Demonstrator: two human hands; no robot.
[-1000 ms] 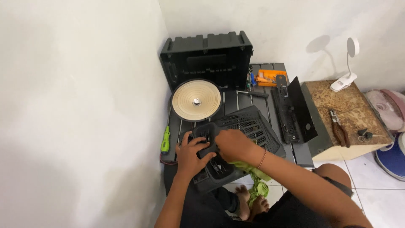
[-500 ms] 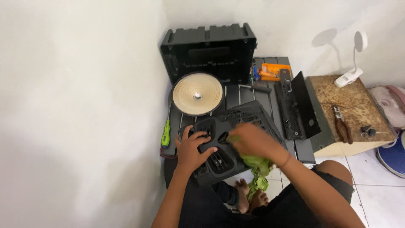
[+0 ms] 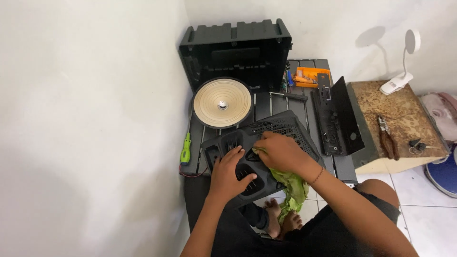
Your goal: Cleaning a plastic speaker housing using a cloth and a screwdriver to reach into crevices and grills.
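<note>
A: Scanning left to right: green screwdriver [image 3: 185,149] lies at the left edge of the dark slatted table [image 3: 309,102]. Left hand [image 3: 230,174] is next, palm down and fingers spread flat on the black grille panel [image 3: 259,154], which sits at the front edge and overhangs it toward the lap.

B: Closed on anything?

A: No, the left hand's grip is open, just pressing down with nothing held. Right hand [image 3: 282,152] reaches in from the right, wrist bent, its grip curled tight round a green cloth [image 3: 291,183] and pushing it onto the grille. The cloth's tail hangs off the front edge.

B: Risks?

A: The panel is only partly supported. My guess is that a hard push near the overhang tips it off, since only the left palm pins it. The cloth could also snag in the grille slots.

B: Anything else close?

A: Round cream speaker cone [image 3: 222,102] sits just behind the panel; a slide backward would hit it. Black open case [image 3: 235,52] stands at the back edge, orange tool pack [image 3: 312,76] at the back right corner, and a black bracket [image 3: 340,116] along the right edge.
</note>
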